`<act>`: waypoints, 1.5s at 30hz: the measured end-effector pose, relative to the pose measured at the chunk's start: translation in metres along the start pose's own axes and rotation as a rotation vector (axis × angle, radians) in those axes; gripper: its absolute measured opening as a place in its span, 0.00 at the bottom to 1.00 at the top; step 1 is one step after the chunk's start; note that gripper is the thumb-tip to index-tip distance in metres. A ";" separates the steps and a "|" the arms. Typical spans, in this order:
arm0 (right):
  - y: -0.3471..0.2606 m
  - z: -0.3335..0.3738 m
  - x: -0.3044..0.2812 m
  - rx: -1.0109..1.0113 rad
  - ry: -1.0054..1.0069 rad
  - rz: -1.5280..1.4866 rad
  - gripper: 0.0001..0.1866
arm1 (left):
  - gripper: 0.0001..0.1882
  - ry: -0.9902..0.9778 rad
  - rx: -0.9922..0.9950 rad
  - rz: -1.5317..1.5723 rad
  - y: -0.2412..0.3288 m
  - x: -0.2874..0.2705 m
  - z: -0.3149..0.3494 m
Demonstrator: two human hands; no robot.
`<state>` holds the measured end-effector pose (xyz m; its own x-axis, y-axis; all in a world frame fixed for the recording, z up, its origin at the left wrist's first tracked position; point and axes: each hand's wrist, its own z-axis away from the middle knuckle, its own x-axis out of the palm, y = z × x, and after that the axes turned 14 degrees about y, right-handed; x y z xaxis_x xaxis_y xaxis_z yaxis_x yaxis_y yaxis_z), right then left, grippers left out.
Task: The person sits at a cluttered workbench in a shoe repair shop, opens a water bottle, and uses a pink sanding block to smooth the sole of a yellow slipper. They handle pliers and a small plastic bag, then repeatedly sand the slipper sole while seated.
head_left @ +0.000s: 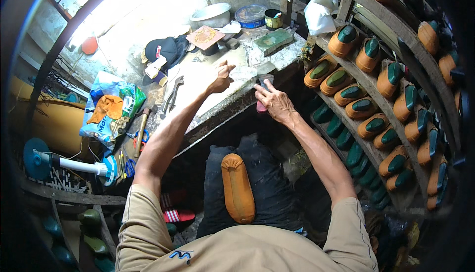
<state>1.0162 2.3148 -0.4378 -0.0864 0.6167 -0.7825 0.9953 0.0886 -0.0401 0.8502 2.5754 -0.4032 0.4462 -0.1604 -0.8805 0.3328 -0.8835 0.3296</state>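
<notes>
My left hand (pixel 221 77) is raised over the bright worktop (pixel 200 106) with its fingers curled in. Whatever may be between them does not show. At the worktop's front edge, my right hand (pixel 277 105) grips a small tool (pixel 261 107) with a red or pink handle. Two of its fingers reach forward beside a dark part, and the hand hides much of the tool. Across my thighs lies a tan leather shoe upper (pixel 237 188), long and rounded, gathered at its far end. Both hands are apart from it. Pincers (pixel 171 94) rest on the worktop left of my left hand.
Racks (pixel 376 81) at the right hold several tan shoes on green lasts. A green block (pixel 273 41), a tin (pixel 273 20), a basin (pixel 211 15) and a dark cap (pixel 166 49) stand farther back. A hammer (pixel 141 131) and scissors (pixel 129 167) lie at the left.
</notes>
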 end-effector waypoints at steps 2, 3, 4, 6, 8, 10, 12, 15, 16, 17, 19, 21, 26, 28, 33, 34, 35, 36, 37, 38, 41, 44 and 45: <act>-0.001 0.001 0.001 0.024 0.085 -0.007 0.15 | 0.22 0.105 0.190 -0.130 0.007 -0.011 -0.014; -0.001 0.001 0.002 0.067 0.102 0.005 0.15 | 0.18 0.093 0.187 -0.195 0.013 -0.016 -0.023; -0.001 0.002 0.003 0.022 0.081 -0.018 0.15 | 0.15 0.013 0.141 -0.289 0.020 -0.020 -0.032; -0.001 0.001 0.007 -0.004 0.063 -0.029 0.15 | 0.13 0.024 0.220 -0.327 0.029 -0.032 -0.039; 0.002 0.001 0.010 0.060 0.099 -0.032 0.15 | 0.13 0.012 0.264 -0.386 0.036 -0.042 -0.042; 0.005 -0.001 0.011 0.149 0.068 0.054 0.16 | 0.15 -0.039 0.240 -0.384 0.039 -0.048 -0.045; 0.011 -0.002 0.011 0.077 0.093 -0.005 0.17 | 0.17 -0.084 0.219 -0.360 0.037 -0.049 -0.045; 0.015 -0.003 0.008 0.027 0.110 -0.056 0.17 | 0.28 -0.098 0.189 -0.286 0.023 -0.041 -0.045; 0.016 -0.003 0.008 0.035 0.095 -0.037 0.17 | 0.32 -0.095 0.159 -0.258 0.016 -0.037 -0.045; 0.016 -0.003 0.007 0.047 0.081 -0.016 0.17 | 0.32 -0.112 0.105 -0.197 0.009 -0.030 -0.044; 0.016 -0.002 0.006 -0.032 0.043 -0.096 0.16 | 0.31 0.085 0.183 0.009 -0.003 -0.012 -0.036; 0.016 -0.003 0.005 0.084 0.104 -0.071 0.17 | 0.33 0.130 0.159 0.073 -0.017 0.002 -0.028; 0.013 -0.010 0.008 0.083 0.115 -0.112 0.19 | 0.39 0.096 -0.170 0.497 -0.024 0.032 -0.016; 0.010 -0.012 0.010 0.156 0.112 -0.208 0.22 | 0.42 0.206 -0.348 0.617 -0.014 0.041 -0.013; 0.000 -0.011 0.012 0.146 0.090 -0.117 0.21 | 0.40 0.446 -0.334 0.923 -0.002 0.046 -0.015; 0.000 -0.011 0.011 0.041 0.024 -0.179 0.21 | 0.39 0.476 -0.364 0.919 -0.003 0.048 -0.017; -0.001 -0.011 0.012 0.067 0.020 -0.148 0.21 | 0.38 0.526 -0.295 0.899 -0.006 0.049 -0.022; -0.002 -0.012 0.012 0.177 0.061 -0.114 0.21 | 0.37 0.555 -0.278 0.871 -0.009 0.053 -0.027; -0.002 -0.014 0.012 0.176 0.118 -0.072 0.21 | 0.36 0.596 -0.201 0.892 -0.013 0.056 -0.031; -0.003 -0.015 0.012 0.250 0.134 0.004 0.20 | 0.36 0.634 -0.210 0.827 -0.016 0.062 -0.036; -0.009 -0.019 0.010 0.098 -0.008 -0.082 0.20 | 0.33 0.712 -0.370 0.717 -0.021 0.076 -0.038; -0.012 -0.022 0.008 0.218 0.057 -0.103 0.23 | 0.33 0.821 -0.441 0.606 -0.022 0.079 -0.035; -0.012 -0.021 0.007 0.232 0.076 -0.078 0.23 | 0.34 0.832 -0.499 0.671 -0.022 0.077 -0.033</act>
<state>1.0024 2.3351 -0.4297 -0.1574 0.6726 -0.7231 0.9684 -0.0383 -0.2463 0.9044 2.5971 -0.4672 0.9985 -0.0278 -0.0477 0.0311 -0.4320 0.9013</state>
